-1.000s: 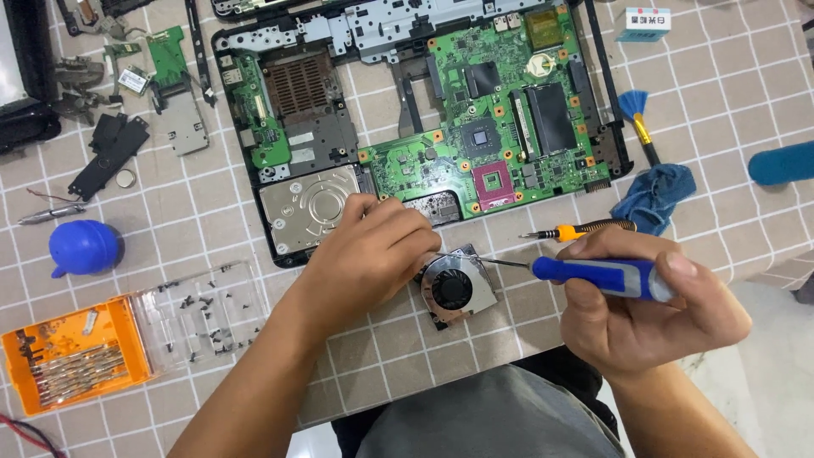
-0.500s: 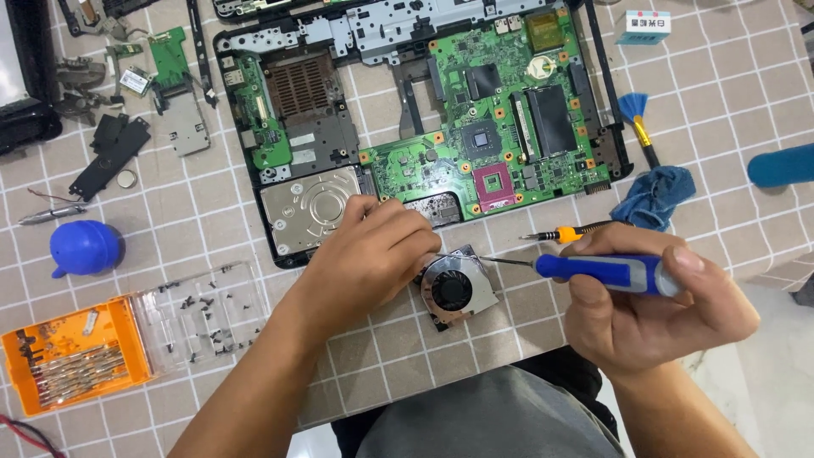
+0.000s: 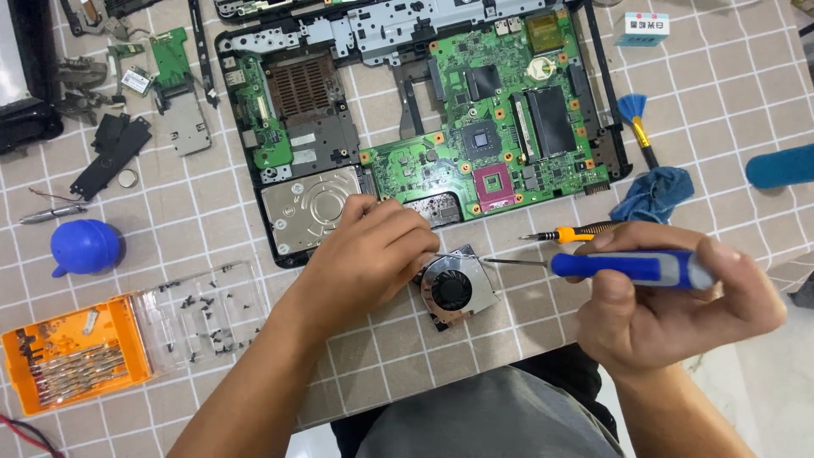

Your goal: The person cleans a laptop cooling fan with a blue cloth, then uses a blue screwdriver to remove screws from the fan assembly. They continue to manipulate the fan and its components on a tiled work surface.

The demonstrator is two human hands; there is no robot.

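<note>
- Tiled-pattern covering lies over the desk (image 3: 721,93), beige squares with white lines, seen from above.
- Left hand (image 3: 369,254): forearm enters from the lower left and runs diagonally up toward the centre. Palm faces down, wrist roughly straight, knuckles raised.
- Left fingers (image 3: 415,233) are curled downward, tips pressing on the left edge of the cooling fan (image 3: 456,288). Whether they pinch it or only steady it cannot be told.
- Cooling fan lies flat on the desk, just in front of the opened laptop chassis (image 3: 424,127), near the desk's front edge. Its round black rotor faces up inside a metal housing.
- Right hand (image 3: 670,305): forearm enters from the lower right. Hand is closed in a full fist round the blue-handled screwdriver (image 3: 627,267), thumb lying along the top.
- Screwdriver is held nearly level, shaft pointing left, tip reaching the fan's upper right edge.
- Small orange-handled screwdriver (image 3: 568,235) lies on the desk just above the blue one.
- Blue cloth (image 3: 657,193) and blue brush (image 3: 636,123) lie right of the chassis.
- Clear screw tray (image 3: 199,309) and orange bit case (image 3: 72,356) sit left of the left forearm, with a blue air blower (image 3: 85,246) above them.
</note>
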